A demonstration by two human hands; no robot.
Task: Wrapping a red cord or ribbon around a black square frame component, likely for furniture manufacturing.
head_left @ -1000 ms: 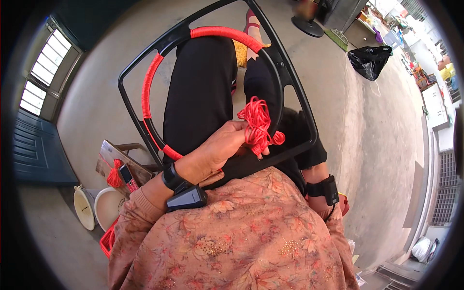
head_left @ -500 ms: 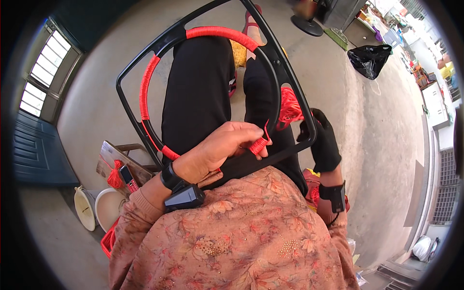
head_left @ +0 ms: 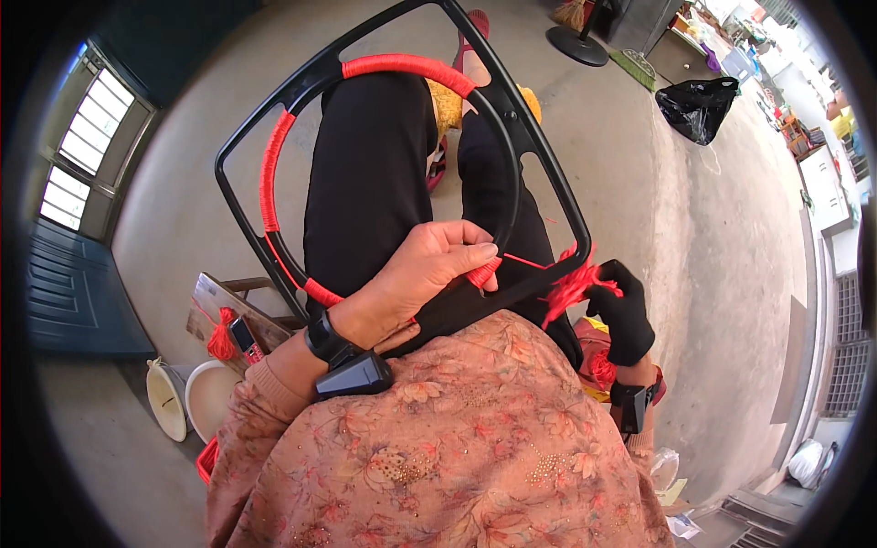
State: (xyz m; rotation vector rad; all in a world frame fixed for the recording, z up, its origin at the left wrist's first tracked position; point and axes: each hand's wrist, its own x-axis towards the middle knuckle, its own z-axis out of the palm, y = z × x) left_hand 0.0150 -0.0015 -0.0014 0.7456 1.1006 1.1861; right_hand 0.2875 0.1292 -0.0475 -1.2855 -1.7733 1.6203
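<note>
A black frame with an inner ring lies across my thighs. Red cord wrapping covers separate stretches of that ring. My left hand pinches the ring's near right part between thumb and fingers, right at a short red-wrapped stretch. From there a red strand runs taut to the right, toward a loose bundle of red cord by the frame's corner. My right hand, in a black glove, is closed on that bundle, just outside the frame.
At left, a small wooden stool bears a red cord bundle and a phone, with pale buckets beside it. A black plastic bag and a round black stand base are on the floor ahead right.
My right hand has come back and slightly right, and the red bundle has moved from inside the frame to outside its corner. The strand now stretches sideways. My left hand keeps its pinch.
</note>
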